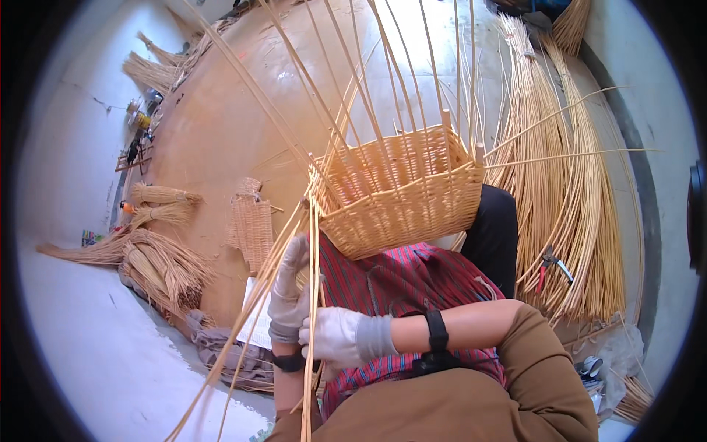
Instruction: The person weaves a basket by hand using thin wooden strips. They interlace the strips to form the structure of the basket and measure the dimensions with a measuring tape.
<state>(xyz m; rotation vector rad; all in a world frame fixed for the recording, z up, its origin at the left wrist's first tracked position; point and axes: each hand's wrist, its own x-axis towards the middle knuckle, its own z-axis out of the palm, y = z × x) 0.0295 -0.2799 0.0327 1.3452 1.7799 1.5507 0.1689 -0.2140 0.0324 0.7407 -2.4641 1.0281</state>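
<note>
A woven wicker basket (405,210) rests tilted on my lap, with tall stakes rising from its sides. Long wicker strands (254,298) hang from its left corner down past my hands. My left hand (289,283), in a whitish glove with a grey cuff, is raised below that corner, its partly hidden fingers bent and apart. Across my front reaches my right hand (335,335), gloved too, its fingers curled near the left cuff. Strands cross in front of it, and what its fingertips grip cannot be made out.
Large bundles of long wicker rods (549,169) lie on the right, with red-handled pruning shears (543,269) on them. Shorter bundles (166,269) and a small woven panel (251,228) lie on the left. A striped red cloth (420,276) covers my lap.
</note>
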